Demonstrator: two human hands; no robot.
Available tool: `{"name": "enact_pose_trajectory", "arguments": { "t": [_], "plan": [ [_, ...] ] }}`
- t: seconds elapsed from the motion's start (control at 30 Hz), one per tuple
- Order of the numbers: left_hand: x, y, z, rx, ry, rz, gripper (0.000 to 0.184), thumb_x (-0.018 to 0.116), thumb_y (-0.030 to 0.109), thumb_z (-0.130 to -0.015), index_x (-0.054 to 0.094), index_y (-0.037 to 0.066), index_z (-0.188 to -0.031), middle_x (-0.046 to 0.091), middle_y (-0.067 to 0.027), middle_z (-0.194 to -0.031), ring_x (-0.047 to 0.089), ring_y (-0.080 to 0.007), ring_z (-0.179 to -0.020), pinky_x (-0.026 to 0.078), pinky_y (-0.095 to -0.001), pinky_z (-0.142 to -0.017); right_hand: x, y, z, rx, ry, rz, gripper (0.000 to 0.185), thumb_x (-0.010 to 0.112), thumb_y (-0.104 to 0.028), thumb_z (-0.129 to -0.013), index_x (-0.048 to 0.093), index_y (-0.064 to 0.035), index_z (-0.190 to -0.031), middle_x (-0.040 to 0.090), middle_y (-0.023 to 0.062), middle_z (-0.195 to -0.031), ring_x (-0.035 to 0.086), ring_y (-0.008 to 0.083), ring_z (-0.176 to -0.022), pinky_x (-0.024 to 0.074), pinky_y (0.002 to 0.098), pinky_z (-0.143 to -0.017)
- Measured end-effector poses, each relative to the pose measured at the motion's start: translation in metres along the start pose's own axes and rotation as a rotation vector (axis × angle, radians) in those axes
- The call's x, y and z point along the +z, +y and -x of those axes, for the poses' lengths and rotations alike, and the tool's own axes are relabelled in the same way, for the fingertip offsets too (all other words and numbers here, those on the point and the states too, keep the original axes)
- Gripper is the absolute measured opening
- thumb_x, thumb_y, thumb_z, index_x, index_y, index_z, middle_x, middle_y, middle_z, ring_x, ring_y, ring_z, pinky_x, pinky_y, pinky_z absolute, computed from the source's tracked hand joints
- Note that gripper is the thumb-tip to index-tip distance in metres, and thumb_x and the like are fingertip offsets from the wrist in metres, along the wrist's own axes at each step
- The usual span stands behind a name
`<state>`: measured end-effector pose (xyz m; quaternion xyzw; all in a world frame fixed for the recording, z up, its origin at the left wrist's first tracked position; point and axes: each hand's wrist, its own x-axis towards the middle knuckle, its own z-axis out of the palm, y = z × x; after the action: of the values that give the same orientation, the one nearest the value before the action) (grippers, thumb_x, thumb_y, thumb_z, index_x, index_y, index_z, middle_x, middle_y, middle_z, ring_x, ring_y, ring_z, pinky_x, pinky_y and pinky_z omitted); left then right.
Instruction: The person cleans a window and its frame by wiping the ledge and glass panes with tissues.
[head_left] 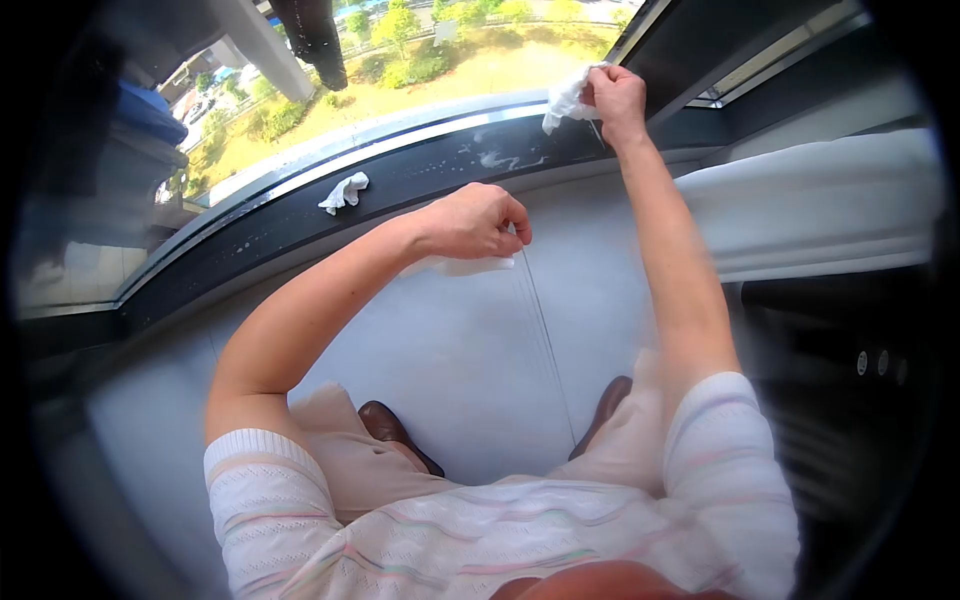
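My right hand [617,102] pinches a crumpled white tissue [567,101] beside the window glass, just above the dark window sill [420,178]. Nearer to me, above the floor, my left hand [474,222] is closed with thumb and fingers together. A flat white tissue [478,266] hangs below that hand, partly hidden behind it. On the sill to the left lies another crumpled white tissue [345,193]. Whitish wet-looking smears [508,160] mark the sill between my two hands.
The curved window [470,60] looks down on grass and trees. A white padded ledge [820,205] stands at the right, with a dark cabinet-like area below it. Pale floor tiles [450,350] lie under my brown shoes [398,436]. A blue item [150,118] is at the far left.
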<state>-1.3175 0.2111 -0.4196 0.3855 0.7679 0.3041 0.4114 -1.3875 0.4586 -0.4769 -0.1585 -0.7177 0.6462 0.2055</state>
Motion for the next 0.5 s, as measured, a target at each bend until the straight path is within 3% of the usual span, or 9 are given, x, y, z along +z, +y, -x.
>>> {"name": "enact_pose_trajectory", "arguments": {
  "t": [0.03, 0.07, 0.17, 0.2, 0.23, 0.27, 0.37, 0.5],
  "plan": [
    [0.001, -0.004, 0.001, -0.008, 0.003, 0.001, 0.021, 0.054, 0.016, -0.076, 0.062, 0.003, -0.091, 0.059, -0.0065, -0.071, 0.054, -0.0145, -0.065, 0.044, -0.0271, -0.062, 0.006, -0.027, 0.007, -0.004, -0.110, -0.191, 0.012, 0.056, -0.008, -0.079, 0.062, 0.0019, -0.075, 0.062, 0.0057, -0.069, 0.060, 0.0114, -0.059, 0.0505, 0.0220, -0.058],
    [0.000, -0.009, 0.002, 0.000, -0.003, -0.030, 0.022, 0.054, 0.016, -0.076, 0.062, 0.003, -0.090, 0.059, -0.0067, -0.071, 0.054, -0.0147, -0.065, 0.044, -0.0272, -0.063, 0.014, -0.052, 0.014, -0.034, -0.233, -0.236, 0.013, 0.056, -0.011, -0.084, 0.062, -0.0010, -0.089, 0.064, 0.0054, -0.077, 0.061, 0.0121, -0.067, 0.0497, 0.0230, -0.063],
    [0.003, -0.014, -0.003, 0.033, 0.003, -0.028, 0.022, 0.053, 0.015, -0.075, 0.062, 0.002, -0.090, 0.059, -0.0069, -0.071, 0.054, -0.0147, -0.065, 0.044, -0.0273, -0.063, 0.071, -0.090, 0.037, -0.200, -0.567, -0.282, 0.020, 0.057, -0.016, -0.084, 0.064, -0.0006, -0.094, 0.065, 0.0080, -0.082, 0.062, 0.0135, -0.076, 0.0496, 0.0246, -0.072],
    [0.007, -0.014, -0.006, 0.035, 0.002, -0.011, 0.022, 0.053, 0.015, -0.075, 0.062, 0.002, -0.089, 0.059, -0.0069, -0.071, 0.054, -0.0146, -0.065, 0.044, -0.0274, -0.063, 0.097, -0.099, 0.050, -0.275, -0.601, -0.266, 0.015, 0.056, -0.009, -0.081, 0.065, 0.0019, -0.086, 0.065, 0.0078, -0.076, 0.063, 0.0132, -0.068, 0.0506, 0.0216, -0.063],
    [0.011, -0.013, -0.009, 0.042, -0.002, 0.006, 0.022, 0.053, 0.015, -0.074, 0.062, 0.002, -0.089, 0.059, -0.0069, -0.070, 0.054, -0.0145, -0.065, 0.044, -0.0274, -0.063, 0.124, -0.097, 0.059, -0.333, -0.682, -0.258, 0.015, 0.057, -0.010, -0.079, 0.066, 0.0006, -0.085, 0.065, 0.0075, -0.073, 0.062, 0.0122, -0.066, 0.0483, 0.0208, -0.060],
    [0.013, -0.013, -0.011, 0.052, -0.004, 0.024, 0.022, 0.053, 0.015, -0.074, 0.062, 0.001, -0.089, 0.059, -0.0069, -0.070, 0.054, -0.0145, -0.065, 0.044, -0.0274, -0.063, 0.145, -0.093, 0.065, -0.448, -0.695, -0.033, 0.017, 0.057, -0.015, -0.077, 0.066, -0.0035, -0.086, 0.066, 0.0077, -0.072, 0.061, 0.0122, -0.064, 0.0471, 0.0240, -0.061],
    [0.019, -0.016, -0.010, 0.098, -0.010, -0.015, 0.022, 0.053, 0.015, -0.073, 0.062, 0.001, -0.088, 0.059, -0.0082, -0.070, 0.055, -0.0162, -0.064, 0.044, -0.0285, -0.062, 0.165, -0.063, 0.069, -0.425, -0.772, 0.105, 0.019, 0.057, -0.022, -0.076, 0.068, -0.0096, -0.085, 0.066, 0.0059, -0.072, 0.060, 0.0159, -0.066, 0.0466, 0.0279, -0.068],
    [0.019, -0.026, -0.001, 0.135, 0.017, -0.082, 0.022, 0.054, 0.015, -0.073, 0.062, 0.001, -0.088, 0.059, -0.0102, -0.069, 0.056, -0.0191, -0.065, 0.044, -0.0302, -0.063, 0.079, -0.013, 0.027, -0.381, -0.700, 0.615, 0.022, 0.060, -0.024, -0.075, 0.068, -0.0070, -0.087, 0.066, 0.0084, -0.073, 0.062, 0.0161, -0.065, 0.0477, 0.0264, -0.066]
  ]
}}
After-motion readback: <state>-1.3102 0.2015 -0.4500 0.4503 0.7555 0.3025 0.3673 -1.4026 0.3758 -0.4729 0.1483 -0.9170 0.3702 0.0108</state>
